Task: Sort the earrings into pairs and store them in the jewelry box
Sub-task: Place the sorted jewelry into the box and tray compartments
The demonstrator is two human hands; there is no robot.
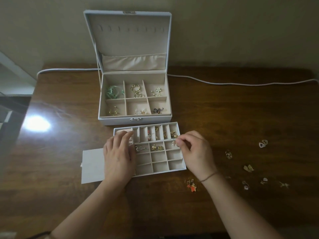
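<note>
Small gold earring (174, 143) pinched in our right hand (195, 150) over the grey compartmented tray (179, 167) at centre frame, our left hand (118, 157) flat on its left side, open grey jewelry box (119, 120) above, loose earrings (248, 168) lower right on the dark wooden table (241, 118).

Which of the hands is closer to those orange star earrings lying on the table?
The right. The right hand is at the tray's right edge, its wrist just above the orange star earrings. The left hand rests on the tray's left side, well off to their left.
</note>
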